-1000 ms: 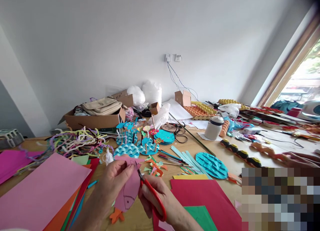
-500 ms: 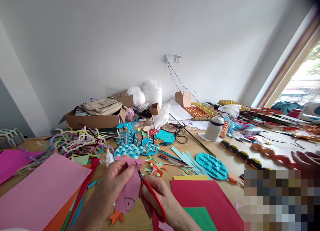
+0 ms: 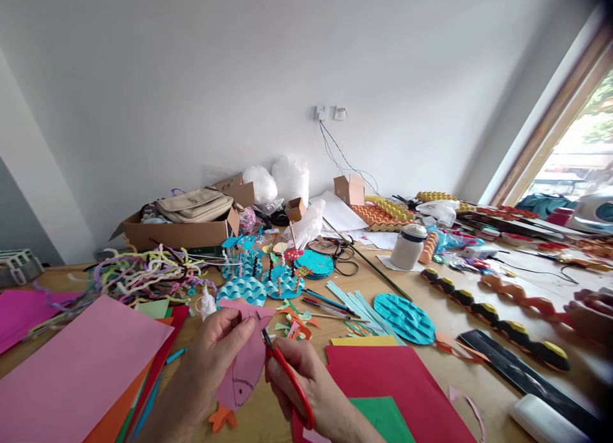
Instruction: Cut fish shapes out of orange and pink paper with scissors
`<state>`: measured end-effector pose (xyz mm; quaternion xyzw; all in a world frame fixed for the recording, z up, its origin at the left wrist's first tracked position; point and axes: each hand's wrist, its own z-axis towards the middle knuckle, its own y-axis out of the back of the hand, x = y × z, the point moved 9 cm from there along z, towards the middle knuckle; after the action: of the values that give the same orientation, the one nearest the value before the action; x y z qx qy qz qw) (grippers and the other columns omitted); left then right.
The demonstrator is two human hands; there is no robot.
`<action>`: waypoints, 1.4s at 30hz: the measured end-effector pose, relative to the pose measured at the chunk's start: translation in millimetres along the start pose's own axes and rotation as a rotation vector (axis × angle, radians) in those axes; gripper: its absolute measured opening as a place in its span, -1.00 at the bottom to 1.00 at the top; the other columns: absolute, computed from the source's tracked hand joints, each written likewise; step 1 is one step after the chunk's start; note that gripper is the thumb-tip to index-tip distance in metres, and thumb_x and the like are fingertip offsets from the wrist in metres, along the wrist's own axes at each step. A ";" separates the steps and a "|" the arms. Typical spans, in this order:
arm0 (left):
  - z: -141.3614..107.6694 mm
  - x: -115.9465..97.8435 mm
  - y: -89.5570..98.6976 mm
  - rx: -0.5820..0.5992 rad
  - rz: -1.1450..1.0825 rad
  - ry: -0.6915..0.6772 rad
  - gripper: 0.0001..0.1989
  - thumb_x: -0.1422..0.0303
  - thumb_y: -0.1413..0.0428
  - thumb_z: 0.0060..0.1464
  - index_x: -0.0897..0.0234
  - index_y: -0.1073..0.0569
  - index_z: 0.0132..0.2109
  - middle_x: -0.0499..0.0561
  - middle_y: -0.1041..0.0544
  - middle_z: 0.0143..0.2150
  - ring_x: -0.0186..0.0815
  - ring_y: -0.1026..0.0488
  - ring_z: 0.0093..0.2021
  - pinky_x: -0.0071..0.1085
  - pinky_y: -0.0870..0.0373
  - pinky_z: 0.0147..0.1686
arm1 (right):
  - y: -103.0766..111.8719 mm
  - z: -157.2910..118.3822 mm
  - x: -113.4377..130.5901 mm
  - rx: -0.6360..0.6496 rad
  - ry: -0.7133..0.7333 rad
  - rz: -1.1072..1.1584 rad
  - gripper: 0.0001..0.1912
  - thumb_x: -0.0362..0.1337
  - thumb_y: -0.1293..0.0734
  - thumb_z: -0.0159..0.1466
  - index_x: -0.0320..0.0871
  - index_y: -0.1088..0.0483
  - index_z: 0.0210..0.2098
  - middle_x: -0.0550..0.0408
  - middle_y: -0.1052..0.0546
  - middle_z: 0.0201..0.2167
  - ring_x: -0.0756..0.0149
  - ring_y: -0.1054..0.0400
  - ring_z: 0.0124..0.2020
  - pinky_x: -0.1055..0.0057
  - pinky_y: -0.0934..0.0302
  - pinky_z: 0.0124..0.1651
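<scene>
Between its thumb and fingers, my left hand point(image 3: 218, 350) pinches a piece of pink paper point(image 3: 246, 366) with a fish drawn on it in dark lines. The fish's head points down toward me, and its tail end is up by my left fingertips. My right hand point(image 3: 306, 379) is closed around the handles of red-handled scissors point(image 3: 293, 382). Their dark blades meet the paper's right edge near the tail. An orange paper cutout point(image 3: 222, 418) lies under the pink piece. Small paper scraps point(image 3: 297, 322) are scattered just beyond my hands.
A stack of coloured paper point(image 3: 81, 366) lies left; red sheets point(image 3: 387, 379) with a green one lie right. Blue wavy paper bases point(image 3: 242, 292) with small fish stand ahead. Pipe cleaners point(image 3: 148, 270), a white jar point(image 3: 408, 247) and a co-worker's hand point(image 3: 594, 312) are farther off.
My hands and the pink paper stay nearly in place, with the scissors shifting slightly at the edge. At the right, the co-worker's hand has moved and a black strip now shows.
</scene>
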<state>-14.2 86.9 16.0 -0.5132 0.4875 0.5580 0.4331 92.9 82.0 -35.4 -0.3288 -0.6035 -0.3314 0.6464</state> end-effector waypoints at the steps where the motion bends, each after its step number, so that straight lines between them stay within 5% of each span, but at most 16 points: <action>1: 0.1 0.4 -0.7 0.012 -0.006 0.004 -0.69 0.14 -0.14 -0.21 0.24 -0.27 -0.62 -0.18 -0.18 -0.65 -0.42 -0.09 -0.58 -0.49 -0.08 -0.58 | -0.4 0.1 -0.1 0.007 -0.002 0.001 -0.50 0.14 -0.22 0.21 -0.15 -0.14 -0.57 0.32 -0.17 -0.73 0.57 -0.08 -0.76 0.67 0.07 -0.75; 11: 4.1 2.1 -0.5 0.017 -0.024 0.018 -0.70 0.15 -0.14 -0.23 0.23 -0.26 -0.64 -0.20 -0.16 -0.67 -0.43 -0.07 -0.60 -0.50 -0.05 -0.59 | -1.4 -1.7 -1.6 0.056 -0.022 -0.009 -0.45 0.23 -0.20 0.16 -0.17 -0.20 -0.51 0.29 -0.23 -0.73 0.56 -0.06 -0.74 0.64 0.07 -0.71; 42: 4.3 8.2 -0.3 0.070 0.013 0.061 -0.73 0.14 -0.13 -0.20 0.29 -0.41 -0.50 -0.14 -0.28 -0.61 -0.38 -0.17 -0.54 -0.48 -0.10 -0.52 | 1.8 -2.2 4.8 0.008 0.055 -0.035 -0.67 -0.18 -0.22 0.27 -0.14 -0.12 -0.58 0.31 -0.11 -0.68 0.57 0.00 -0.72 0.66 0.09 -0.71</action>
<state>-15.4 91.1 7.7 -0.5114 0.5231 0.5275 0.4320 95.9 81.1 -30.8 -0.3063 -0.5926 -0.3490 0.6582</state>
